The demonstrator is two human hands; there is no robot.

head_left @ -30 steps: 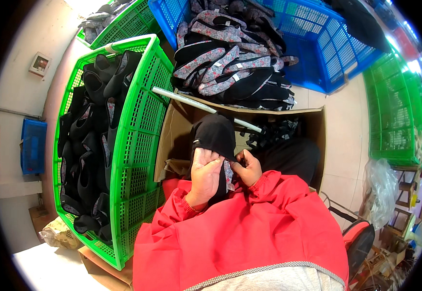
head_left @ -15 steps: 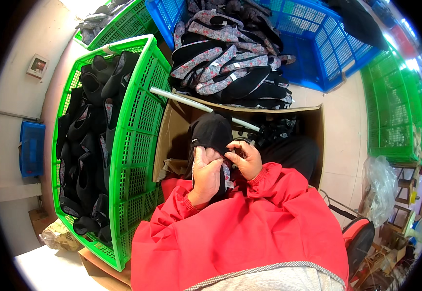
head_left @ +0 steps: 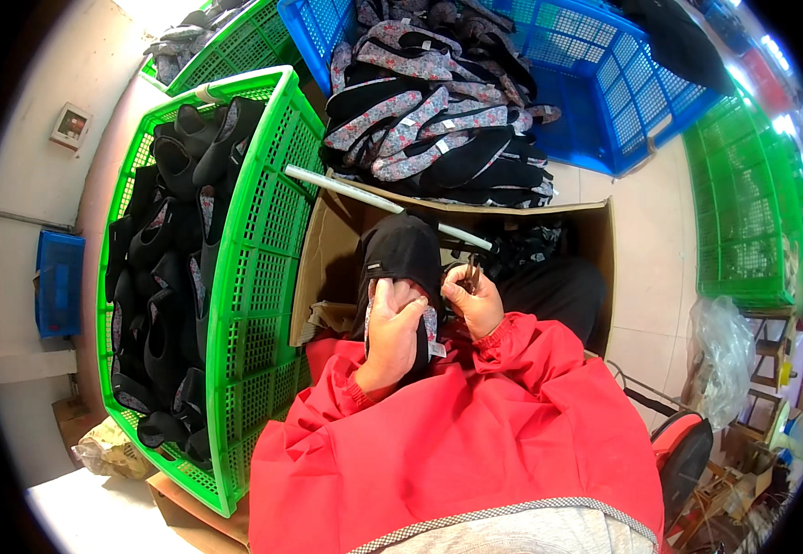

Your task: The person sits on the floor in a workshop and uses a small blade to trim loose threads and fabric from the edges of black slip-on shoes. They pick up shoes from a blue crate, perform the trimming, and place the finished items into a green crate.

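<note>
In front of me is a black fabric slipper [head_left: 400, 247] with a floral lining, its toe pointing away. My left hand [head_left: 392, 334] grips it at the opening, fingers tucked inside the upper and thumb on the near side. A small white tag [head_left: 437, 349] sticks out near its heel end. Just right of the slipper, my right hand [head_left: 475, 303] is closed around small dark snips [head_left: 473, 270]; their two narrow tips point up, and the rest is hidden by my fingers.
An open cardboard box [head_left: 612, 268] lies beyond my hands, crossed by a white rod [head_left: 355, 192]. To the left stands a green crate [head_left: 268, 198] of black slippers. Floral-lined slippers [head_left: 420, 120] are heaped by a blue crate [head_left: 595, 83]. Clear plastic [head_left: 723, 355] hangs at right.
My right hand has moved right, away from the slipper's edge, and the tips of the snips now show above it. My left hand and the slipper have stayed nearly still.
</note>
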